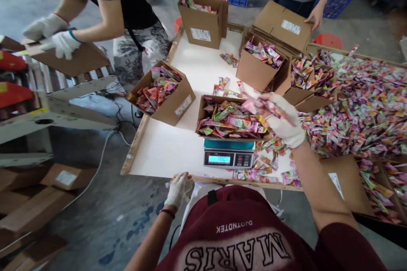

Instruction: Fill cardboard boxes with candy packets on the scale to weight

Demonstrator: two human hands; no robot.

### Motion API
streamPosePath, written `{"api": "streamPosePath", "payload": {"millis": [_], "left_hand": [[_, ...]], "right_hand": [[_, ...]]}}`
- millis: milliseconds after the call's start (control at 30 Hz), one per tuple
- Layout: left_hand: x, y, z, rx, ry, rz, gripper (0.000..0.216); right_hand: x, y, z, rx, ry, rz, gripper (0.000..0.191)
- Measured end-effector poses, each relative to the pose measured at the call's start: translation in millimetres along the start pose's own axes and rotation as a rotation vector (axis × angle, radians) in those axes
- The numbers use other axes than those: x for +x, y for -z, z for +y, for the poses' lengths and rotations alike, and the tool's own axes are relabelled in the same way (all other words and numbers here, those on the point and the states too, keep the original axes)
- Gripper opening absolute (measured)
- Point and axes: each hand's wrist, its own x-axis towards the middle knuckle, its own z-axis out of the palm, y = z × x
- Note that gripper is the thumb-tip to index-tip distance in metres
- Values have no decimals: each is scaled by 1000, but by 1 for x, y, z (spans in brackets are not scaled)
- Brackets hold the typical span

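Note:
My right hand (284,123), in a white glove, is closed on several small candy packets (270,108) over the right end of an open carton (232,135). That carton is filled with pink, purple and green packets and stands on a digital scale (229,159). The scale's display is lit, its digits blurred. My left hand (178,188), gloved with bare fingertips, rests at the table's wooden front edge (216,180), left of the scale. Its fingers are loosely bent, and I see nothing held in them.
A large heap of packets (365,106) covers the table's right side. Filled cartons stand at the left (171,101), back (203,25) and right (260,61). A co-worker's gloved hands (62,42) hold a carton at a roller conveyor (73,82). Another person's hand (316,16) touches flattened cartons (280,23).

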Motion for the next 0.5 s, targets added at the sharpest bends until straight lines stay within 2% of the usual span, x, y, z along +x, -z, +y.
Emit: {"api": "streamPosePath", "payload": {"millis": [67,133,233,367,500], "left_hand": [[2,-6,11,5,-23,-13,34],[3,-10,20,-2,-42,-26,38],[1,-9,26,-27,-60,-31,40],[-4,-2,20,-56,-53,6,43],[-12,4,5,-75,-20,37,41]], "right_hand": [[15,-11,-1,-61,164,-145,40],[28,-18,-3,-110,285,-229,47],[33,-18,-8,-72,310,-193,55],[8,6,2,-10,63,-48,54],[-43,24,46,-47,-309,297,40]]}}
